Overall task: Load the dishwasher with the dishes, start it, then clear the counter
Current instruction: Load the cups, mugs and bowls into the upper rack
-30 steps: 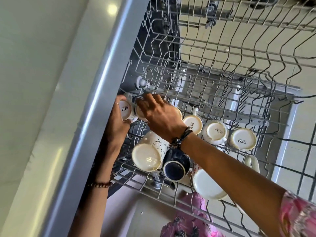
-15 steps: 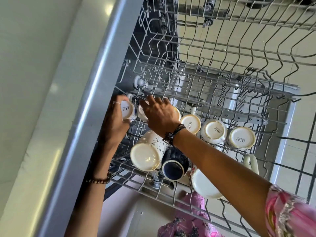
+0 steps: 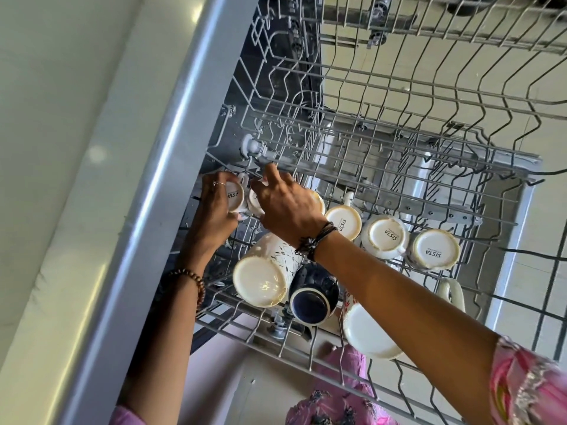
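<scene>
Over the last second little has changed: both hands have stayed at the far-left corner of the rack (image 3: 399, 167), only nudging cups. Reads as seating and spacing, so loading is not finished.

Left hand (image 3: 214, 210): fingers curled round a small white cup (image 3: 235, 196), base up.

Right hand (image 3: 288, 207): fingers bent over a second cup (image 3: 255, 200), touching the first; whether it truly grips, cannot tell.

Three more white cups (image 3: 385, 237) sit upturned in a row right of the right hand. Big mugs (image 3: 260, 280) lie nearer the wrists.
</scene>
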